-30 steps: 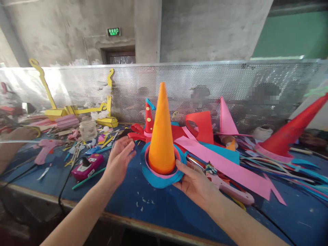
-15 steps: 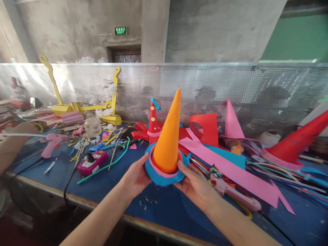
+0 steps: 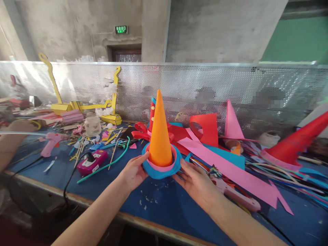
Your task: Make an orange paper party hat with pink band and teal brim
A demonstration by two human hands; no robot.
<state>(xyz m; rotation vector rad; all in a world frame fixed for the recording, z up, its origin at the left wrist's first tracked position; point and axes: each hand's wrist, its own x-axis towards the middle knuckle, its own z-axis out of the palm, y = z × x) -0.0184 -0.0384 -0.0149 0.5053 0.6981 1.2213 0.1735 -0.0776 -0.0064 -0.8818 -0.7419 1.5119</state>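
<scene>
An orange cone (image 3: 160, 136) stands upright inside a pink band (image 3: 164, 168) on a blue brim (image 3: 160, 174), together forming a hat. My left hand (image 3: 134, 171) grips the brim at its left edge, thumb on top. At the right edge my right hand (image 3: 193, 177) holds the brim between thumb and fingers. The hat is over the blue table, near its front. Behind the cone, a red dotted cone (image 3: 152, 114) is partly hidden.
To the right lie a pink strip (image 3: 230, 171), a pink glue gun (image 3: 235, 195) and a red hat (image 3: 294, 147). On the left are a magenta power strip (image 3: 92, 162) with a cord, another glue gun (image 3: 51, 143) and a person's arm (image 3: 15, 140). A perforated metal screen (image 3: 179, 82) stands behind.
The orange cone's tip has swung left, from leaning right to nearly upright. The brim has shifted slightly left and up with both hands on it. The person's arm at the left has moved a little.
</scene>
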